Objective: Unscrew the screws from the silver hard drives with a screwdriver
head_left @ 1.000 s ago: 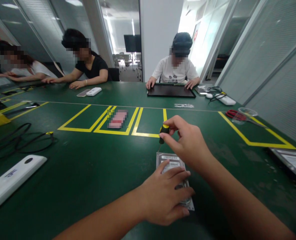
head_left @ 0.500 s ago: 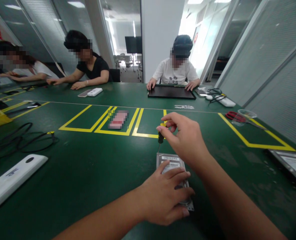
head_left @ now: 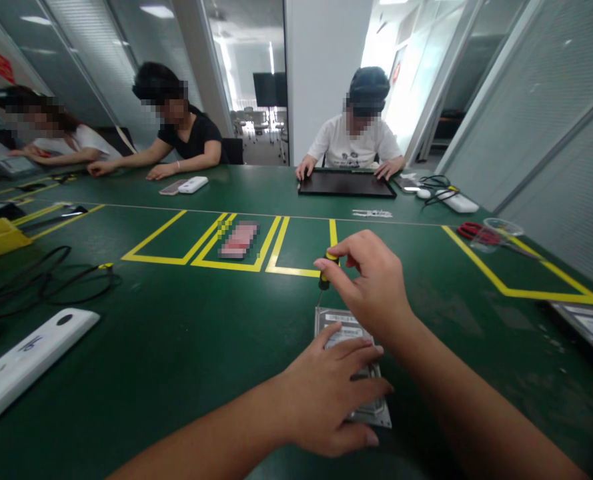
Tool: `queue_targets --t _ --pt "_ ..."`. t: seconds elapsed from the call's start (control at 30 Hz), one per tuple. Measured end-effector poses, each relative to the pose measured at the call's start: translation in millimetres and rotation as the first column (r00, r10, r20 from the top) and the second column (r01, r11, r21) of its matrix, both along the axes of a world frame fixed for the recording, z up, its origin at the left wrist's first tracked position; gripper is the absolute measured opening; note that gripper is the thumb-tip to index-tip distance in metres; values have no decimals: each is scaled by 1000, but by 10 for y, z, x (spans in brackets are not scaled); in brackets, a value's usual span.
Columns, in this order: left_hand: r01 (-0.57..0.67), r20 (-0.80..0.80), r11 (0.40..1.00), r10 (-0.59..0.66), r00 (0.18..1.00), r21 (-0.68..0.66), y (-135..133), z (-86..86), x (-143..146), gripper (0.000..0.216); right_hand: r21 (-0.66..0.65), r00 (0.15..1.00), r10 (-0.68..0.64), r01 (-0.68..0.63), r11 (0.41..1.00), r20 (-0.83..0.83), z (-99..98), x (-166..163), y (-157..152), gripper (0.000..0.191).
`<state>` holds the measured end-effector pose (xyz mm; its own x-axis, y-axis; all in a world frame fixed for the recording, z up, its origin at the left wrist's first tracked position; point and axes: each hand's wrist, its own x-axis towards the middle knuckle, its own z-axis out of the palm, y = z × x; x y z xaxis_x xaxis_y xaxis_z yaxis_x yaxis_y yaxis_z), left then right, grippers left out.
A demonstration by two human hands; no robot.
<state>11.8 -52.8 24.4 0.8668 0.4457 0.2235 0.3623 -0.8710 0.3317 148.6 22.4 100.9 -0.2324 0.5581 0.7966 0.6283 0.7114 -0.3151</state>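
A hard drive (head_left: pixel 333 319) with a labelled metal top lies flat on the table, low and right of the middle. My left hand (head_left: pixel 329 393) rests across it, fingers spread over the top and reaching the right edge, steadying it against the table. My palm and fingers hide much of the drive. Above its far left corner, my right hand (head_left: pixel 371 280) pinches a small screwdriver (head_left: pixel 325 280) with a dark and yellow handle between thumb and fingers. The thin shaft points down, and its tip meets that corner; any screw there is too small to see.
At left lie a white power bank (head_left: pixel 39 360) and black cables (head_left: pixel 51 283). Yellow tape (head_left: pixel 296 271) marks boxes; a pink blurred object (head_left: pixel 239 240) lies in one. Right are red-handled scissors (head_left: pixel 476 232), a clear dish (head_left: pixel 502 228) and another drive (head_left: pixel 589 327). Co-workers sit opposite.
My right hand has turned slightly, its fingers rolling further round the screwdriver handle. The screwdriver stays at the same corner and my left hand keeps its place on the drive. The view shifts slightly.
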Motion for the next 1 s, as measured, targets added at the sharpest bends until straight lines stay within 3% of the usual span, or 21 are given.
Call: queue_targets --t 0.17,0.3,0.5,0.7,1.0 --pt "0 -10 1000 0 1000 -2 -9 10 -10 59 14 1000 2 -1 1000 -28 -9 3 -15 6" --pt "-2 -8 1000 2 1000 0 -17 4 -19 59 -25 998 -10 9 1000 -59 -33 -11 -32 12" --pt "-8 14 1000 7 1000 11 -14 -19 -5 59 -54 988 86 -94 994 -131 -78 -50 -34 15" --pt "-1 1 1000 1 1000 20 -18 -8 -6 60 -60 987 9 -19 998 -163 -81 -41 -26 11" --pt "4 3 1000 -4 1000 -1 -10 -9 -12 60 -76 983 49 -64 995 -175 -74 -42 -20 9"
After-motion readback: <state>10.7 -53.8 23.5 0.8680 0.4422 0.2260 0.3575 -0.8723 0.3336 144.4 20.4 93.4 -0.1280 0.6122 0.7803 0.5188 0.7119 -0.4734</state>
